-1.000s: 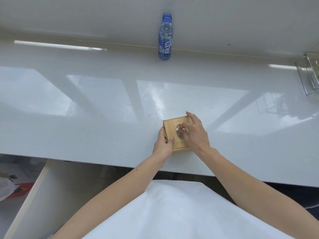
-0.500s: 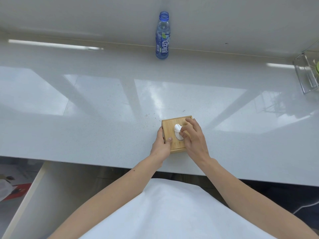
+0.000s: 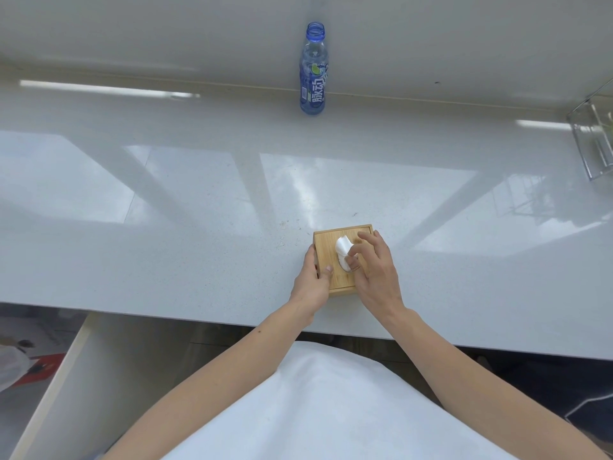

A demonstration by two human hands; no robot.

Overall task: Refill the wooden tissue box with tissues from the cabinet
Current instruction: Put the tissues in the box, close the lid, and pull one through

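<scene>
A small square wooden tissue box (image 3: 326,245) sits near the front edge of the white counter (image 3: 199,200). A white tissue (image 3: 342,250) sticks up out of the round hole in its lid. My left hand (image 3: 311,280) grips the box's left side, thumb on the lid. My right hand (image 3: 374,270) rests over the right half of the lid, with thumb and forefinger pinching the tissue. The box's right side is hidden under that hand.
A blue drink bottle (image 3: 313,69) without a cap stands at the back of the counter against the wall. A clear plastic container (image 3: 593,141) sits at the right edge. Below the counter on the left, a white cabinet door (image 3: 49,393) stands open.
The tissue has come up out of the lid's hole and stands taller than half a second ago. My right hand has lifted slightly with it. My left hand stays on the box.
</scene>
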